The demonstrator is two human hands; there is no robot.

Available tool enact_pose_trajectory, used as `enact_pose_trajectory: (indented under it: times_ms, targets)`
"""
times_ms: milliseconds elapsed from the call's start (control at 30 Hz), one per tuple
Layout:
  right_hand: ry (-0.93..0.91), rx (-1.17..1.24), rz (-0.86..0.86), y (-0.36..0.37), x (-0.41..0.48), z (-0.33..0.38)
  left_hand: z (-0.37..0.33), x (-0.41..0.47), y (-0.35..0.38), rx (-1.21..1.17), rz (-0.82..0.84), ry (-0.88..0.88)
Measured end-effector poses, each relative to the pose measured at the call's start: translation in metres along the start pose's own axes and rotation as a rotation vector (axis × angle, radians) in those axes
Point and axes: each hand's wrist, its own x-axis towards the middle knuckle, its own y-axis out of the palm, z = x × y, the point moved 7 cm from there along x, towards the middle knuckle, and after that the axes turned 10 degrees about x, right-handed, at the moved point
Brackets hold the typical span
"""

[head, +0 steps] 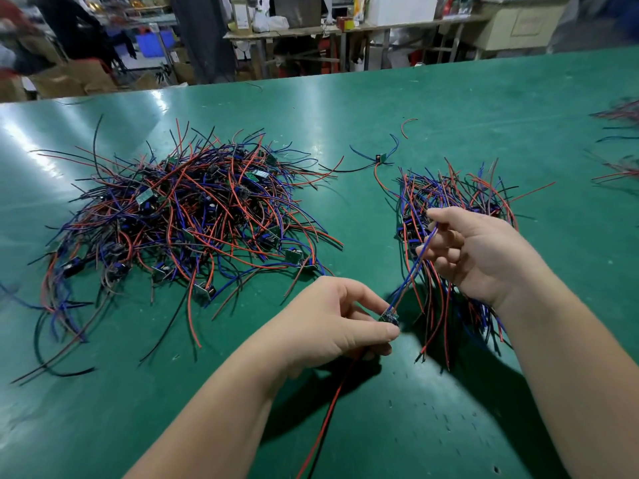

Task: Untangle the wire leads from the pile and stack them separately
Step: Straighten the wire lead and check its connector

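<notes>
Your left hand (332, 319) pinches the lead's board (389, 317), its blue wires (411, 271) running toward one o'clock, pinched by your right hand (484, 250) over the sorted stack (460, 188)

Found no legible text, brand, number or sign anywhere. Noticed pale printed patches on the small circuit boards (261, 173) in the tangled pile of wire leads (179, 216), too small to read. Saw labels on the bottles (358, 10) and cartons (242, 15) on the far benches (283, 32), blurred beyond reading.
</notes>
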Motion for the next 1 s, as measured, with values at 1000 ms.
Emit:
enact_pose_trajectory:
  times_ms: [1000]
  targets:
    - [-0.545, -0.769, 0.555, 0.062, -0.044, -0.006, 0.002, 0.004, -0.041, -0.338, -0.462, 0.094]
